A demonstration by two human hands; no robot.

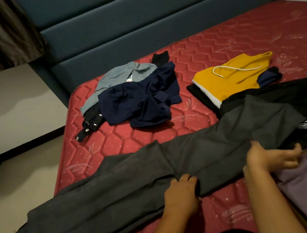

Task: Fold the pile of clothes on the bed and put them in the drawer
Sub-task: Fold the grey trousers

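Folding is at the single-garment stage: grey trousers [119,183] lie stretched across the near edge of the bed [237,41], running from 8 o'clock up to 2 o'clock, with the far end overlapping a black garment [297,96].

Left hand [181,193]: fingers curled into a crease at the trousers' middle, gripping the cloth at 6 o'clock.

Right hand [265,156]: at 4 o'clock, thumb on the grey cloth, fingers stretched out towards 3 o'clock and blurred. It appears open and holds nothing I can make out.

Remaining work: an unfolded pile [137,96] of navy, pale blue and black items sits at 11 o'clock. A folded stack [231,78], yellow on top, sits at 1 o'clock, well apart from the pile. No drawer is in view.

Assessment: the task is partly done, and nothing here shows any stowing. The next move likely calls for smoothing the legs flat, then carrying the 8 o'clock end over to the waist. The slack cloth hanging off the bed's edge may drag, so it needs lifting clear first.
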